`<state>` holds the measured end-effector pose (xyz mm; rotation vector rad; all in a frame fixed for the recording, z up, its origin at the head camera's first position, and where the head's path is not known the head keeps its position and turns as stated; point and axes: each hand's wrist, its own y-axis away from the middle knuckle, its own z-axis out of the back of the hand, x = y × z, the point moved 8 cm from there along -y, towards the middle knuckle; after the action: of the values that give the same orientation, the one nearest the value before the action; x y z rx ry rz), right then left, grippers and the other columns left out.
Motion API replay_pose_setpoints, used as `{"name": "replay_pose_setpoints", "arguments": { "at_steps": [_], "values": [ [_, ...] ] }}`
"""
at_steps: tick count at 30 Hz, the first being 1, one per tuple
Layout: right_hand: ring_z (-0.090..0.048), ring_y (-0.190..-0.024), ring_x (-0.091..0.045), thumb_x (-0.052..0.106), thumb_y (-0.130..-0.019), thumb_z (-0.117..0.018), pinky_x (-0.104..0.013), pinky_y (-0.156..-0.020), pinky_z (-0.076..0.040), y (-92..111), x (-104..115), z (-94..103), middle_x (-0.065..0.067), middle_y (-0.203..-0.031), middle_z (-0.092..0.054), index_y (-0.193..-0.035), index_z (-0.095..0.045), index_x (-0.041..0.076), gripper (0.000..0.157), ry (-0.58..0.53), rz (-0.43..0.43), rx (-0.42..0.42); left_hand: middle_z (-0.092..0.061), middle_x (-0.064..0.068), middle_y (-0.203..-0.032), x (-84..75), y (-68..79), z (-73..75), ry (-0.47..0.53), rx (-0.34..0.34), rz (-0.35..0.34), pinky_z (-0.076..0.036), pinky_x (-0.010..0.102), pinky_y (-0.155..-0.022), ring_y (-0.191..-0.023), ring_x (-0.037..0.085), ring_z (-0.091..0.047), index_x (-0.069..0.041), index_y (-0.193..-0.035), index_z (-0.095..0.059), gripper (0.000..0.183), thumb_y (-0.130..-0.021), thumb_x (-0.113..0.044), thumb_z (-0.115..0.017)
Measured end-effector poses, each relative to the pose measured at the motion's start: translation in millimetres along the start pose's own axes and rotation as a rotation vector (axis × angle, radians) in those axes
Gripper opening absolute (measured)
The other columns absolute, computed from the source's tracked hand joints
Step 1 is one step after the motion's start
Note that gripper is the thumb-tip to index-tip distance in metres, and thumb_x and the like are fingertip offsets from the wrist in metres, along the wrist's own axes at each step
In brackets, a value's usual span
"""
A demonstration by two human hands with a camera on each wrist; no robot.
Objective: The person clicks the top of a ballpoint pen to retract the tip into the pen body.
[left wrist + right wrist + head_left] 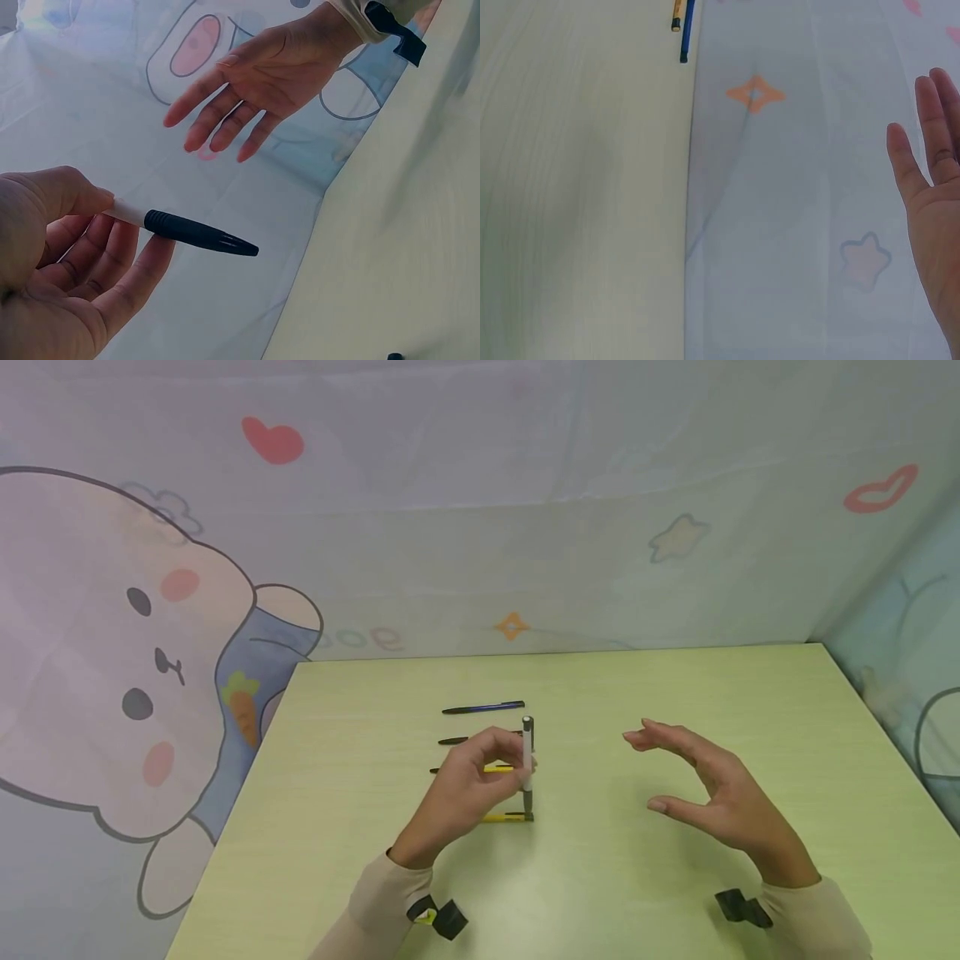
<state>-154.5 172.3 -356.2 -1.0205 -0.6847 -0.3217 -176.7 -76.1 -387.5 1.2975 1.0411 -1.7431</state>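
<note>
My left hand pinches a white pen with dark ends between thumb and fingers, held above the table. In the left wrist view the dark ribbed grip and pointed tip of this pen stick out past the fingertips. My right hand hovers off to the right with nothing in it, thumb and fingers spread apart. Beneath and behind the left hand, several pens lie in a column: a blue pen at the back, a dark-tipped pen, then two yellow pens, all but the blue one partly hidden by the hand.
A pale yellow-green table carries the pens. Behind it hangs a light curtain printed with a bear, hearts and stars, reaching down to the table's back edge. Small black devices are strapped at both wrists.
</note>
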Motion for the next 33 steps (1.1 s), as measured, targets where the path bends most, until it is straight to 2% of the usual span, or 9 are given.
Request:
{"name": "replay_pose_setpoints", "arguments": {
  "at_steps": [8,14,26,33],
  "values": [
    [-0.055,-0.128,-0.023,-0.022,-0.072,-0.075,-0.027,-0.115,-0.036,0,0,1.9,-0.020,-0.138,-0.059,-0.143,-0.037,-0.021,0.082,-0.012,-0.010,-0.013,-0.064,0.008,-0.109,4.4,1.2,-3.0,0.029,0.011,0.019,-0.060,0.037,-0.087,-0.107,0.023,-0.066,-0.010,-0.110,-0.064,0.016,-0.096,-0.004,-0.067],
    [-0.054,-0.129,-0.023,-0.019,-0.073,-0.078,-0.028,-0.116,-0.035,-1,2,2.6,-0.018,-0.139,-0.059,-0.143,-0.036,-0.021,0.081,-0.023,0.016,-0.012,-0.064,0.008,-0.109,5.4,1.6,-5.4,0.037,0.017,0.024,-0.060,0.036,-0.087,-0.108,0.023,-0.066,-0.009,-0.109,-0.064,0.015,-0.095,-0.004,-0.068],
    [-0.054,-0.127,-0.023,-0.009,-0.073,-0.085,-0.027,-0.115,-0.037,-14,8,-2.8,-0.016,-0.138,-0.060,-0.141,-0.042,-0.018,0.081,0.062,0.013,-0.017,-0.063,0.010,-0.109,6.8,2.3,-10.8,0.078,0.025,0.033,-0.061,0.038,-0.084,-0.105,0.025,-0.066,-0.008,-0.109,-0.064,0.016,-0.094,-0.002,-0.069],
    [-0.053,-0.127,-0.023,-0.007,-0.071,-0.087,-0.027,-0.114,-0.036,-20,10,-6.7,-0.018,-0.137,-0.059,-0.142,-0.043,-0.017,0.083,0.071,0.025,-0.014,-0.062,0.009,-0.112,7.2,0.9,-13.9,0.071,0.032,0.035,-0.061,0.037,-0.084,-0.106,0.024,-0.066,-0.008,-0.109,-0.065,0.016,-0.094,-0.003,-0.070]
  ]
}}
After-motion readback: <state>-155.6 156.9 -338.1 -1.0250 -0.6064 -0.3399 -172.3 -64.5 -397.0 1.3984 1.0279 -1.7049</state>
